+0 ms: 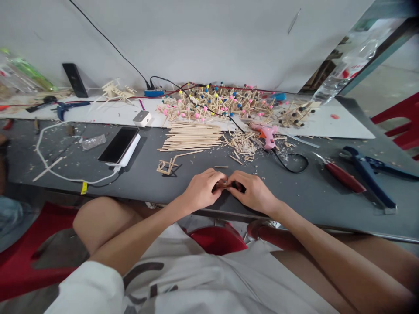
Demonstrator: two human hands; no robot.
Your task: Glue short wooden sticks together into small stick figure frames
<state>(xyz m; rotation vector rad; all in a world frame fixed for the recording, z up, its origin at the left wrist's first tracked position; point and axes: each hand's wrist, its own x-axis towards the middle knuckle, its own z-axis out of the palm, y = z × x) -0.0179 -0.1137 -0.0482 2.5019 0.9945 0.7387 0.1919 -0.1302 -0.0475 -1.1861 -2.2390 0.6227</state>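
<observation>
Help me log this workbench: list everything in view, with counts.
Long wooden sticks: many, tan, centre
Short wooden pieces: many, tan, centre
Ball-tipped sticks: many, multicoloured tips, back centre
Angular wooden frame: one, tan, front centre
Spindly wooden model: one, tan, back left
Plastic glue gun: one, pink, centre-right
Flat phone: one, black, left
Pointed tool: one, red handle, right
Cutter-like tools: two, blue, far right, back left
Plastic bottles: several, clear, green, back corners
Plastic seats: several, red, left, below, right
Flat table: one, grey, beneath
Left hand, right hand: two, bare, front centre
</observation>
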